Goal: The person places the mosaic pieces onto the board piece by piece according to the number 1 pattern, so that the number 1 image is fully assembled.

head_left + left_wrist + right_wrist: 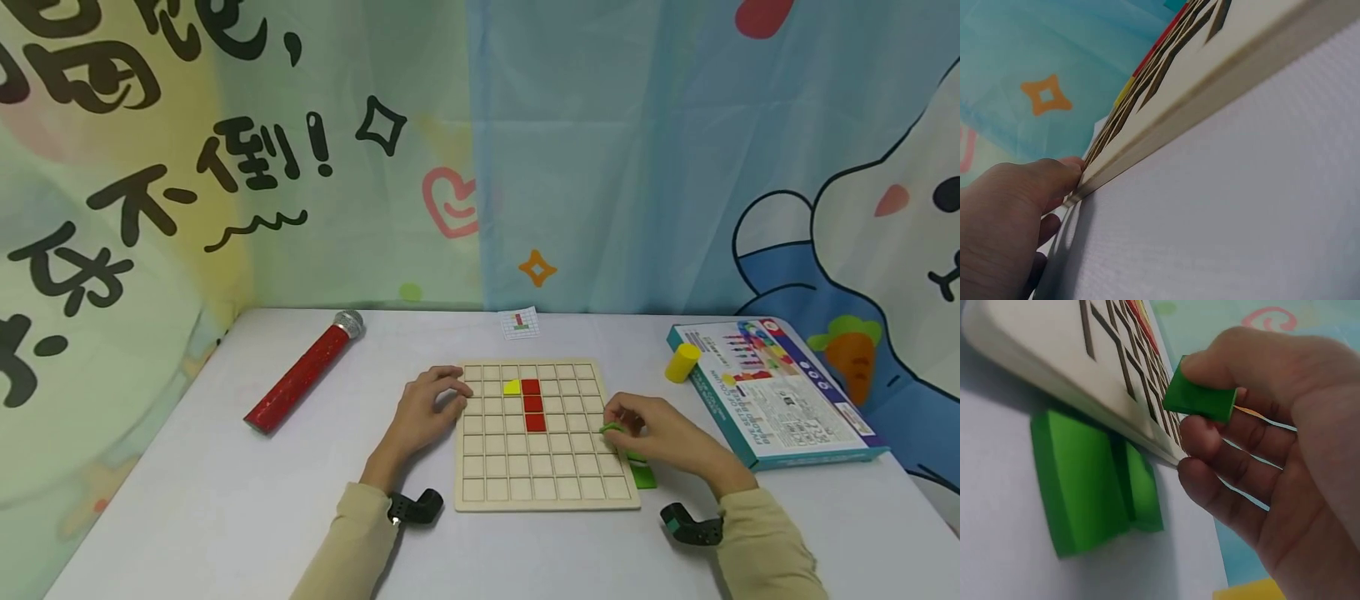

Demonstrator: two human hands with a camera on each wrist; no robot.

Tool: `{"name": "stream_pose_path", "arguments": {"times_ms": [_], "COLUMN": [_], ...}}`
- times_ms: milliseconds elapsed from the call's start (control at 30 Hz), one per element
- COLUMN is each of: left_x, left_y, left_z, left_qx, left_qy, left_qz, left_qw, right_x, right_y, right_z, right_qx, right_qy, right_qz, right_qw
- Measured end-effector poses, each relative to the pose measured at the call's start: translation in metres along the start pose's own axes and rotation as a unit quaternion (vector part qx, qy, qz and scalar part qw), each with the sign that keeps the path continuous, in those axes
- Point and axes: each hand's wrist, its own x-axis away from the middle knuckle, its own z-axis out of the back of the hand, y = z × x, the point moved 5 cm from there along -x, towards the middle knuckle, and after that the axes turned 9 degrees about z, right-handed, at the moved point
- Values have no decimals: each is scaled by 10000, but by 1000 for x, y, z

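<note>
My right hand (660,429) pinches a small green square tile (1200,400) between thumb and fingers, over the right edge of the wooden grid board (480,493). Below that hand, more green tiles (1082,487) lie against the board's right side on the table. My left hand (422,414) rests its fingertips and thumb at the board's left edge, near the upper corner; in the left wrist view some of its fingers are partly hidden behind the thumb side. Three red tiles (533,404) form a column in the grid, with one yellow tile (512,387) left of the top one.
Behind the board lies a small card (520,323) printed with a coloured grid pattern. A red microphone (303,375) lies at the left. On the right is a flat game box (787,400), with a yellow cylinder (682,363) at its left edge. A printed curtain (600,167) hangs behind.
</note>
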Motion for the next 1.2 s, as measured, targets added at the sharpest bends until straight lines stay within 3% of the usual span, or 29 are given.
{"name": "stream_pose_path", "arguments": {"times_ms": [267, 533, 767, 1200], "left_x": [2, 3, 2, 0], "left_y": [2, 2, 3, 1], "left_z": [-1, -2, 1, 0], "left_qx": [6, -35, 9, 3], "left_qy": [-41, -52, -7, -35], "left_qz": [20, 27, -52, -106], "left_qw": [10000, 10000, 10000, 9999], "right_x": [-6, -11, -17, -34], "right_y": [-7, -16, -18, -28], "right_z": [-5, -10, -14, -29], "right_qx": [275, 344, 218, -211], "right_qy": [174, 79, -10, -208], "right_qz": [178, 237, 113, 341], "right_qw": [9993, 9991, 9997, 9990]}}
